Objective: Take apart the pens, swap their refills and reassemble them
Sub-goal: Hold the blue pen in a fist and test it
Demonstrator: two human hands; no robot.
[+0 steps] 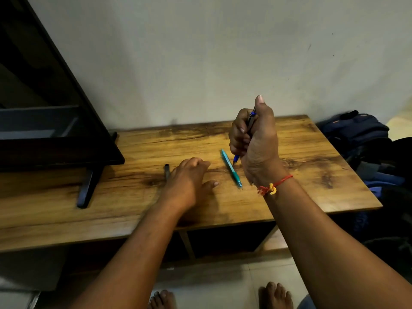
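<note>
- Right hand (254, 139), centre right, is fisted around a blue pen (251, 121) held upright.
- Teal pen (230, 168) lies on the table (312, 175) between the hands.
- Left hand (189, 177), frame centre, rests curled against a dark pen piece (166, 171); whether it grips it is unclear.

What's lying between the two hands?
A teal pen on the table, between the left hand and the right hand gripping a blue pen; head view.

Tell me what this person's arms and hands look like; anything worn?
Both forearms are bare, no sleeves in view. A thin red thread with a yellow knot circles the wrist of the right hand. The left hand shows no ring, watch or band.
</note>
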